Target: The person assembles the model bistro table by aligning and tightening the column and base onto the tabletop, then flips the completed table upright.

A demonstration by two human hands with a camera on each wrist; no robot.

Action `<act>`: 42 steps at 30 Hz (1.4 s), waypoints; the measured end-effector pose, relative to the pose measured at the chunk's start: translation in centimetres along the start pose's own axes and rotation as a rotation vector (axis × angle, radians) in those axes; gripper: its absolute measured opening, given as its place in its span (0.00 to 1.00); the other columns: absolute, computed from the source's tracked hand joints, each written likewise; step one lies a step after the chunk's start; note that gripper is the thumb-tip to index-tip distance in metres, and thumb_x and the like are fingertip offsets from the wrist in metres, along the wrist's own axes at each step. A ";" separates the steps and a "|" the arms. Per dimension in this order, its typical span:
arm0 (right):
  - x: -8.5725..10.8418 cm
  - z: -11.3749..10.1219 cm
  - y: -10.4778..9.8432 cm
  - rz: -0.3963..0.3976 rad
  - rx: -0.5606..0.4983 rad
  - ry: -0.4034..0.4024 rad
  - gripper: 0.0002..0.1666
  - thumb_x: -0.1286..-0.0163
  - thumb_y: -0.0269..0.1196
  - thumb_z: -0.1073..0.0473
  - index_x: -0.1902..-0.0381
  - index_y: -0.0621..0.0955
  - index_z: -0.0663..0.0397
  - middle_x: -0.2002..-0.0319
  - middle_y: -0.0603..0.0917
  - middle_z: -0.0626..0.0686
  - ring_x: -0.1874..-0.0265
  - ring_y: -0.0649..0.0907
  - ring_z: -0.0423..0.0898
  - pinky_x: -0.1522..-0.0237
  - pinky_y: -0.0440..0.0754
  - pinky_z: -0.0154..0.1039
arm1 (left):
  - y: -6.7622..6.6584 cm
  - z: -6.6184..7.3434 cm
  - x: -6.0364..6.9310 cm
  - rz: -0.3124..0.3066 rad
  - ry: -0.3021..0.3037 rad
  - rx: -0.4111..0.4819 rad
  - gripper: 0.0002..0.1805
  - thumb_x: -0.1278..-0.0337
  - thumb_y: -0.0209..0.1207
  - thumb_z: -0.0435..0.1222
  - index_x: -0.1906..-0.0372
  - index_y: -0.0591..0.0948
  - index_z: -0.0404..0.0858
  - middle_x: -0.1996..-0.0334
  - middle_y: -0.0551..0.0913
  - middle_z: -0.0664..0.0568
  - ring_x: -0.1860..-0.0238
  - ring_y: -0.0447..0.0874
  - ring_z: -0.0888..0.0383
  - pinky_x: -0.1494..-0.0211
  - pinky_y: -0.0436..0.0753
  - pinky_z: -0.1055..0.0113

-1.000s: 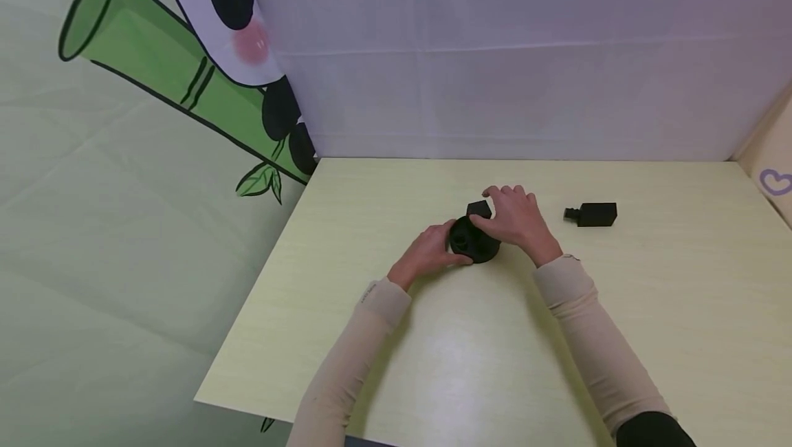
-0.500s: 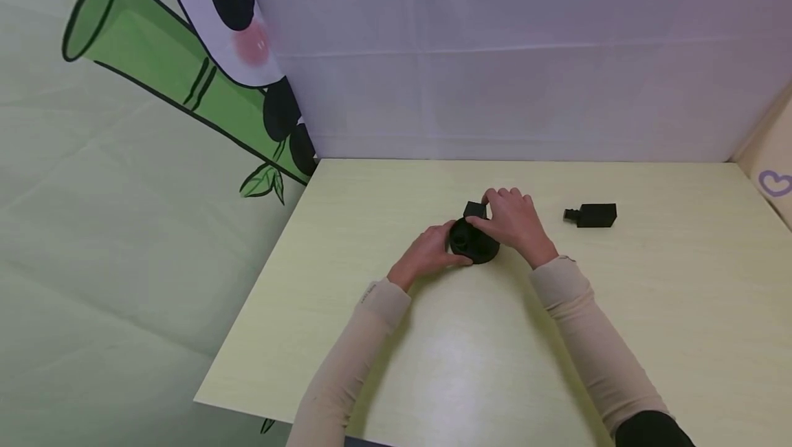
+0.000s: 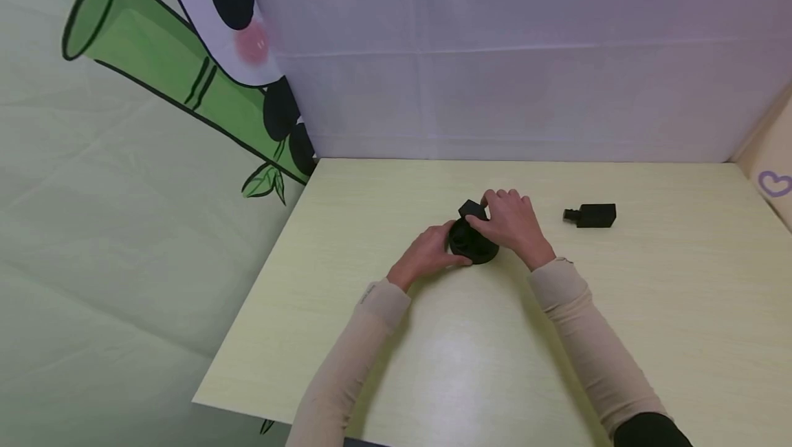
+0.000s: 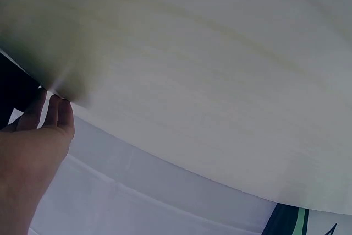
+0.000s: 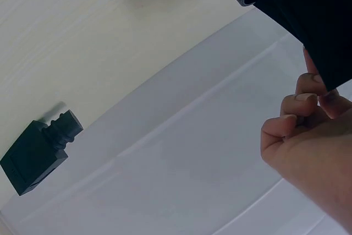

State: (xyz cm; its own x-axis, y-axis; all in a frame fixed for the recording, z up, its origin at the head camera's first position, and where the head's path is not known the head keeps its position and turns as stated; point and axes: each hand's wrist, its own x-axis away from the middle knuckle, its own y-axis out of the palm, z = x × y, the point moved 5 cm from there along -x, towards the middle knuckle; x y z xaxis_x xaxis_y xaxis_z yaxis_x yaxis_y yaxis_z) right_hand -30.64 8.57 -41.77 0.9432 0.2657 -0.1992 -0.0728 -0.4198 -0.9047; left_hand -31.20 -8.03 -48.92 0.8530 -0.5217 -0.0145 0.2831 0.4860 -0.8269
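Status: partway, by the look of it. The round black piece (image 3: 479, 249) is on the counter (image 3: 464, 364), between the two hands, with the black block (image 3: 471, 210) at its far side. They look in contact; whether the block is seated, threaded in or just held against it, can't tell. Second block (image 3: 596, 215), the one with a ridged neck, lies on its side well apart to the right, no hand on it, so that part of the work looks not yet started.

Fingers: left hand (image 3: 430, 251) has thumb and fingers spread around the round piece, partly closed, gripping it on its left side; fits a steadying hold. Right hand (image 3: 510, 223) pinches the block between thumb and fingers, little gap beyond the block itself. Black on black hides the joint, and the wrist views don't settle it.

Surface: pale wood-grain top, glare patch toward the near side, soft shadows under both forearms. Room: lilac cloth (image 3: 526, 55) behind the far edge, grey-green cloth (image 3: 93, 275) on the left with a printed bamboo stalk (image 3: 161, 55), beige panel (image 3: 778, 134) on the right with a purple heart (image 3: 775, 183).
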 end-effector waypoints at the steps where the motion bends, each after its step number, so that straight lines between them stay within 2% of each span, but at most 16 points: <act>1: -0.1 0.0 -0.1 0.004 0.002 -0.001 0.30 0.27 0.64 0.41 0.51 0.82 0.66 0.59 0.83 0.63 0.54 0.78 0.65 0.48 0.73 0.62 | -0.1 0.1 -0.1 0.005 0.003 -0.002 0.42 0.43 0.75 0.49 0.27 0.71 0.41 0.39 0.81 0.48 0.39 0.79 0.53 0.34 0.75 0.58; 5: -0.4 0.0 -0.4 0.010 -0.002 -0.009 0.33 0.27 0.64 0.39 0.46 0.81 0.65 0.56 0.83 0.64 0.52 0.78 0.65 0.47 0.72 0.62 | -0.4 0.2 -0.3 0.021 0.011 -0.006 0.40 0.43 0.76 0.49 0.29 0.73 0.39 0.41 0.82 0.47 0.41 0.80 0.53 0.36 0.77 0.58; 9: -0.6 -0.6 0.1 -0.022 -0.008 -0.050 0.35 0.25 0.62 0.42 0.32 0.75 0.61 0.50 0.80 0.65 0.50 0.75 0.64 0.48 0.70 0.60 | -0.5 -0.3 0.1 0.026 0.013 0.004 0.39 0.43 0.76 0.48 0.30 0.73 0.39 0.41 0.82 0.48 0.42 0.80 0.53 0.37 0.77 0.58; 12: -0.8 -1.4 0.7 -0.048 -0.012 -0.090 0.37 0.24 0.62 0.44 0.26 0.71 0.57 0.49 0.77 0.64 0.53 0.73 0.61 0.51 0.69 0.58 | -0.8 -0.9 0.7 0.034 0.012 0.013 0.40 0.43 0.76 0.47 0.29 0.73 0.40 0.41 0.82 0.48 0.41 0.80 0.53 0.36 0.77 0.57; 18: -0.4 -2.5 1.9 -0.079 -0.014 -0.084 0.32 0.22 0.62 0.45 0.29 0.75 0.58 0.50 0.77 0.63 0.51 0.72 0.61 0.49 0.70 0.59 | -1.0 -1.7 2.1 0.027 0.010 0.001 0.40 0.44 0.76 0.47 0.31 0.74 0.37 0.42 0.82 0.45 0.42 0.80 0.49 0.37 0.78 0.53; 24: 0.0 -2.5 2.3 -0.075 -0.026 -0.067 0.33 0.23 0.63 0.45 0.29 0.75 0.58 0.49 0.77 0.63 0.51 0.73 0.61 0.49 0.71 0.58 | -0.6 -1.9 2.6 0.019 0.013 0.016 0.40 0.45 0.77 0.48 0.31 0.74 0.37 0.43 0.82 0.46 0.44 0.80 0.49 0.39 0.79 0.52; 33: -0.2 -1.6 1.8 -0.052 0.002 -0.022 0.30 0.24 0.65 0.46 0.33 0.77 0.58 0.50 0.78 0.61 0.50 0.73 0.61 0.47 0.71 0.59 | 0.0 -1.5 1.6 0.018 0.003 0.019 0.42 0.46 0.77 0.50 0.30 0.74 0.37 0.44 0.82 0.47 0.45 0.80 0.50 0.40 0.79 0.53; 38: -0.4 -1.1 0.8 -0.029 0.038 -0.015 0.32 0.25 0.66 0.46 0.30 0.76 0.57 0.49 0.79 0.62 0.51 0.74 0.60 0.48 0.72 0.58 | 0.0 -0.8 0.5 0.033 0.021 0.038 0.42 0.46 0.77 0.50 0.30 0.74 0.37 0.43 0.82 0.46 0.44 0.80 0.50 0.39 0.79 0.52; 42: -0.6 -0.7 0.0 -0.014 0.072 -0.011 0.31 0.24 0.65 0.45 0.32 0.77 0.57 0.50 0.79 0.62 0.52 0.74 0.60 0.48 0.73 0.59 | 0.0 -0.3 -0.3 0.048 0.043 0.049 0.42 0.46 0.77 0.50 0.30 0.74 0.37 0.43 0.82 0.46 0.44 0.80 0.50 0.39 0.79 0.51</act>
State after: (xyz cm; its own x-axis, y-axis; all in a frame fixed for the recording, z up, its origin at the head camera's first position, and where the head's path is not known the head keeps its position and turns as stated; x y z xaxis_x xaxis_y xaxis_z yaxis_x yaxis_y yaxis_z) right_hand -30.93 7.81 -41.43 0.9408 0.2809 -0.1897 -0.0827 -0.3524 -0.9322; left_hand -31.60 -8.06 -49.11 0.8465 -0.5266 -0.0784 0.2648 0.5440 -0.7962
